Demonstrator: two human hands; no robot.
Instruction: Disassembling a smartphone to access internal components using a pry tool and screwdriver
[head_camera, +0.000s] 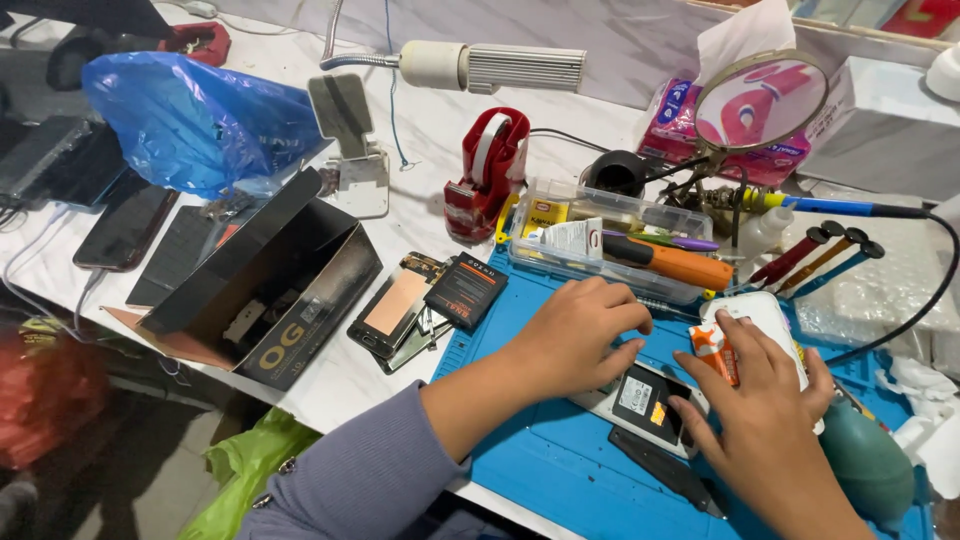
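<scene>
I see little free room: bare blue mat (545, 470) shows only in front of the left hand (575, 335), open for a pass. Behind both hands the clear plastic tray (600, 250) of tools blocks the way. Screwdrivers (820, 255) and the magnifier (762, 100) crowd the right hand's (765, 420) far side. Left, phone parts (400, 305) and the open black box (265, 285) hem the mat edge.

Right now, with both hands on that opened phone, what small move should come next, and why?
Probably lift the battery a little with the right hand fingertips. The phone lies back-open on the blue mat, the left hand already presses its upper end to steady it, and the right fingers rest at the battery's edge. Whether the battery is loose cannot be told.
</scene>
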